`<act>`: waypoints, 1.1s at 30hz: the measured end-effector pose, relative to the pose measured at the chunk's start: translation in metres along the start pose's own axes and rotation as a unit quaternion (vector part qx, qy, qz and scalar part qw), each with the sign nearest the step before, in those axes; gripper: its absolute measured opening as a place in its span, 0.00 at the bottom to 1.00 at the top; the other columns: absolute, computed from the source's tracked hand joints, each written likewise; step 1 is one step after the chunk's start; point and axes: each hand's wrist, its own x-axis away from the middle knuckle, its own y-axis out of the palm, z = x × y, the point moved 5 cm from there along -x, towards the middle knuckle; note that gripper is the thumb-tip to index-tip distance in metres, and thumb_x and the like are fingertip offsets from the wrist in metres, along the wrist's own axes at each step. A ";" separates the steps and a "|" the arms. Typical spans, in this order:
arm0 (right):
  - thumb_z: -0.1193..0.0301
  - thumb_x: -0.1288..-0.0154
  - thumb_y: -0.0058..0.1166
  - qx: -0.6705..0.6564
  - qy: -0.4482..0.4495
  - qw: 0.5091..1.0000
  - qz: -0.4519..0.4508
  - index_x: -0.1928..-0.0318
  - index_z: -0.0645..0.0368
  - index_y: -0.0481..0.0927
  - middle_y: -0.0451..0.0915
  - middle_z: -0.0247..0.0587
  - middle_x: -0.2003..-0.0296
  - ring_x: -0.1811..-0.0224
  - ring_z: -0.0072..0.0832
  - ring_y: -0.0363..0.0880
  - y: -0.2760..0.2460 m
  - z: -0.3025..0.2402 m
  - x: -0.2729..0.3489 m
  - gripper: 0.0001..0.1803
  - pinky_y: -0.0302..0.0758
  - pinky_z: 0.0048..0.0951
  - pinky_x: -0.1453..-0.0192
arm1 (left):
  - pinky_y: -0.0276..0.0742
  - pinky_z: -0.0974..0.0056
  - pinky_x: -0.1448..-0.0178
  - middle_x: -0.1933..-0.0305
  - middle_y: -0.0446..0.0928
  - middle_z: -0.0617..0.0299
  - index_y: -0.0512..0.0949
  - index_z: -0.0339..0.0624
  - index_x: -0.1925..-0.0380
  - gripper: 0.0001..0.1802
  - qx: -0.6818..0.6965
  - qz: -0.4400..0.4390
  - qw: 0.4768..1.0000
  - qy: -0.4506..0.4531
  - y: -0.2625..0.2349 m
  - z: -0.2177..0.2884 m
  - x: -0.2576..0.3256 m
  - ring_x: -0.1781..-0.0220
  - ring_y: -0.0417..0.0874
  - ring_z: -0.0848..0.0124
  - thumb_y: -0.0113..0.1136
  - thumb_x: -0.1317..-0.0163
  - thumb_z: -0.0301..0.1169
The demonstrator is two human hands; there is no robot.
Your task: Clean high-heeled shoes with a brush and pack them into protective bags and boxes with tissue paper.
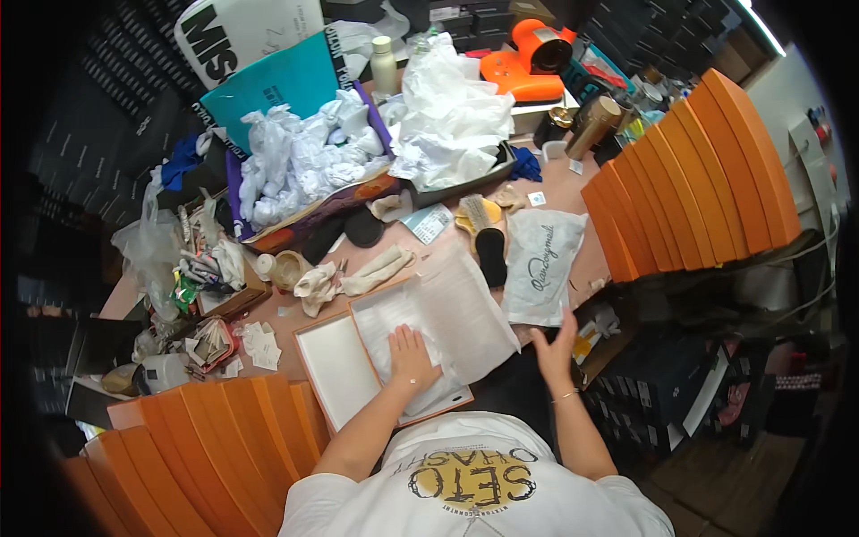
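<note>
My left hand [411, 360] lies flat, fingers stretched, on white tissue paper [467, 315] that lines a shallow orange-edged box in front of me. The paper spreads out over the box's right side. Partly under the box, at its left, sits another shallow orange-edged tray with a white inside [335, 362]; it looks like the box's lid. My right hand [557, 351] is open, thumb and fingers apart, at the lower right corner of a flat white pouch [544, 268] with dark script. Whether the fingertips touch the pouch I cannot tell.
Orange boxes stand in rows at right [698, 179] and lower left [224, 421]. Behind are a purple-edged box of crumpled white paper [309, 157], a heap of white tissue [452, 112], an orange device [528, 67] and a brush [477, 213]. Rags [380, 270] lie beyond the tray.
</note>
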 end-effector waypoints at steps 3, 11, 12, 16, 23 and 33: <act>0.73 0.49 0.64 0.073 0.044 0.992 -0.092 0.32 0.59 0.54 0.69 0.60 0.46 0.44 0.52 0.69 -0.005 0.063 -0.019 0.45 0.66 0.39 0.39 | 0.38 0.41 0.27 0.31 0.55 0.38 0.59 0.27 0.37 0.46 0.023 0.061 0.998 0.023 0.002 -0.008 0.004 0.27 0.50 0.45 0.57 0.46 0.54; 0.66 0.40 0.58 0.136 0.088 0.980 0.113 0.53 0.63 0.78 0.81 0.44 0.68 0.63 0.47 0.79 0.014 0.116 -0.052 0.17 0.76 0.38 0.53 | 0.62 0.52 0.34 0.38 0.66 0.44 0.74 0.34 0.49 0.23 0.359 0.305 0.874 0.116 -0.057 -0.027 0.033 0.35 0.65 0.48 0.62 0.45 0.30; 0.65 0.40 0.58 0.069 0.176 0.979 0.072 0.54 0.63 0.78 0.80 0.42 0.68 0.64 0.44 0.80 0.021 0.131 -0.051 0.17 0.76 0.37 0.55 | 0.66 0.54 0.36 0.40 0.68 0.45 0.75 0.36 0.50 0.21 0.351 0.323 0.870 0.120 -0.063 -0.027 0.033 0.37 0.67 0.50 0.62 0.45 0.29; 0.64 0.37 0.56 -0.181 0.422 0.882 -0.104 0.55 0.62 0.78 0.79 0.35 0.70 0.69 0.32 0.80 0.033 0.125 -0.039 0.16 0.77 0.29 0.63 | 0.70 0.57 0.40 0.44 0.71 0.47 0.76 0.37 0.52 0.19 0.410 0.341 0.837 0.119 -0.082 -0.023 0.039 0.43 0.74 0.53 0.62 0.44 0.29; 0.63 0.35 0.49 -0.163 0.015 0.985 -0.059 0.69 0.69 0.76 0.74 0.33 0.79 0.74 0.21 0.70 -0.033 -0.027 -0.179 0.18 0.66 0.29 0.70 | 0.74 0.61 0.44 0.47 0.74 0.51 0.77 0.36 0.52 0.17 0.553 0.236 0.783 0.159 -0.118 -0.009 0.014 0.45 0.77 0.61 0.57 0.37 0.35; 0.74 0.45 0.53 -0.303 -0.278 0.784 -0.466 0.63 0.65 0.75 0.75 0.46 0.66 0.61 0.33 0.76 -0.077 -0.271 -0.017 0.09 0.71 0.30 0.53 | 0.62 0.54 0.31 0.31 0.58 0.49 0.44 0.37 0.30 0.52 0.855 -0.318 0.365 0.184 -0.119 0.027 -0.005 0.33 0.66 0.58 0.47 0.40 0.64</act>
